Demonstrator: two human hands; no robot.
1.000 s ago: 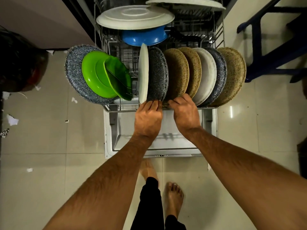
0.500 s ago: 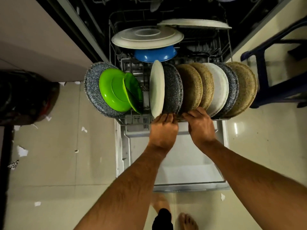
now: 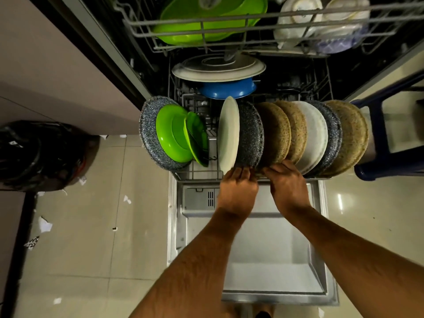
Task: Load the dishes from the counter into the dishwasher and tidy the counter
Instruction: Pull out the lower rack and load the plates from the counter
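Beige floor tiles (image 3: 75,226) strewn with paper scraps surround an open dishwasher with its door (image 3: 263,249) folded down. Lower wire rack (image 3: 197,174) is further inside than a second ago, upper wire rack (image 3: 229,26) now in view. Left hand (image 3: 237,191) and right hand (image 3: 288,188) sit at the rack's front edge, fingers curled over it below the dark speckled plate (image 3: 249,134) and tan speckled plate (image 3: 275,131); whether they grip wire or plate rims cannot be told. Upright plates fill the front row; green plastic plates (image 3: 176,134) stand at its left end. Judgement: rack is being pushed home, loading nearly complete.
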